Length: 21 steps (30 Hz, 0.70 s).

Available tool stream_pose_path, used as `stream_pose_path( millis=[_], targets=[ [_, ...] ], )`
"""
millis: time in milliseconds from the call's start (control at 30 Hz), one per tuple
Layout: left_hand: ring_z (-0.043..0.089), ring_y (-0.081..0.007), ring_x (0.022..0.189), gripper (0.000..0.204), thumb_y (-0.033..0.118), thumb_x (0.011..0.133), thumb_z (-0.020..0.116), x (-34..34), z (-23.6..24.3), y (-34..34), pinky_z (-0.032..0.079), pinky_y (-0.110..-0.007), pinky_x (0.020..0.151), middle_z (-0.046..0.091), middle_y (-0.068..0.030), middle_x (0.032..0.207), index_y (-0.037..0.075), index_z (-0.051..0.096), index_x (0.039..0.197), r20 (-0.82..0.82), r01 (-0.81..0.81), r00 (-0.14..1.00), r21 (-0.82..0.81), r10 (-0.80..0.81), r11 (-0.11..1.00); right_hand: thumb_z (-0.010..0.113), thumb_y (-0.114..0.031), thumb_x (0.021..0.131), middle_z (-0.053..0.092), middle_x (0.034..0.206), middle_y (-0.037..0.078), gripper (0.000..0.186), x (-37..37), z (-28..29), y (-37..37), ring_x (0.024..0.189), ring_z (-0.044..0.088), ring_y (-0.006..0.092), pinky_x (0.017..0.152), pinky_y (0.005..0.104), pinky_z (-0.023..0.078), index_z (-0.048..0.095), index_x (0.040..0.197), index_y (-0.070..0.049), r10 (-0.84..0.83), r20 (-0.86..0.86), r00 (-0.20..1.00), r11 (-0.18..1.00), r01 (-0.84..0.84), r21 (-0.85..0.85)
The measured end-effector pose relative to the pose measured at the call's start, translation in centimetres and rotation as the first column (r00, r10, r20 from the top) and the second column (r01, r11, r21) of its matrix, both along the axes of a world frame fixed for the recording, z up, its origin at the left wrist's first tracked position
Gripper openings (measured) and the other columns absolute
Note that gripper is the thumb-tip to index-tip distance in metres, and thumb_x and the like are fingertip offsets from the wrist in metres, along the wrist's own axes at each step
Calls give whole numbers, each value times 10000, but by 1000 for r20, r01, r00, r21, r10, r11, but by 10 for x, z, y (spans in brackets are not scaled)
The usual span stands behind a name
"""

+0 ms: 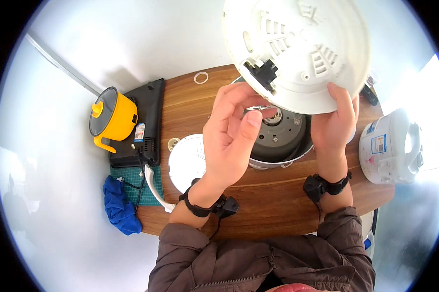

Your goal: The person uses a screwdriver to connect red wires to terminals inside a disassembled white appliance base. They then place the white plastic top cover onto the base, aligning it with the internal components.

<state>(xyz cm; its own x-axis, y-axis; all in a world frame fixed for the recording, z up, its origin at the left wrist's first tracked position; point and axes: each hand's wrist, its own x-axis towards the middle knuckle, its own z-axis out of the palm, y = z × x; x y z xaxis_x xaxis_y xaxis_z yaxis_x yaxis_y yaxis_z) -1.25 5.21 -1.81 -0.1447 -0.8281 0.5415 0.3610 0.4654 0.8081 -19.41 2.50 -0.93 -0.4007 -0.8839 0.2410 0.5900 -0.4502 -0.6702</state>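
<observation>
Nearest is the person's brown jacket [239,265], with black wrist straps [314,187] on both forearms. The right hand [332,121] pinches the lower rim of a round white cover [297,90], thumb on its vented inner face. The cover is held tilted up above the table [277,209]. The left hand [231,136] is raised just beside the cover's black socket [264,74], fingers bent and thumb up; I cannot tell whether it pinches anything. Beneath the hands stands an open grey pot [280,141]. Left of it lie a slotted white disc [185,165] and a curved white handle [153,187], near a green mat [151,198] and a blue cloth [119,209]. A white cooker [385,151] is at the right. Farther left, a yellow pot [119,121] rests on a black appliance [150,112]; a white ring [201,72] lies near the table's far edge.
</observation>
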Motion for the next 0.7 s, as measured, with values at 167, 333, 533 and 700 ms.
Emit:
stream_pose_path(
  millis=[167,333,533,700],
  targets=[
    [657,-235,1163,443,241,1068,584,-8,2,1,559,-430,992,648,-150,1286,-65,497,1376,-84,-81,992,144,94,986,504,48,926,581,1368,169,495,6,-7,6,1247,587,279,1052,409,492,465,1419,42,-179,-86,980,977,167,-131],
    [668,-169,1008,380,208,1049,629,-1,1,-2,552,-361,886,697,-100,1169,-44,551,1321,-115,-116,982,251,148,961,505,76,914,578,1366,185,507,6,-18,4,1256,582,278,1059,410,495,456,1419,59,-243,-215,946,957,197,-213],
    [615,-109,869,276,160,1030,660,4,-5,-5,499,-279,761,712,-54,1070,-26,628,1231,-185,-89,972,294,148,952,559,79,905,659,1129,127,370,12,-15,9,971,604,145,845,252,486,534,1273,110,-383,-351,855,907,275,-320],
    [595,-93,861,211,123,1049,617,2,-4,-5,489,-256,770,705,-41,1053,-19,635,1204,-202,-68,970,301,133,951,568,76,904,667,1116,138,343,9,-19,7,968,617,158,826,273,504,563,1243,122,-501,-444,743,842,299,-449]
  ],
)
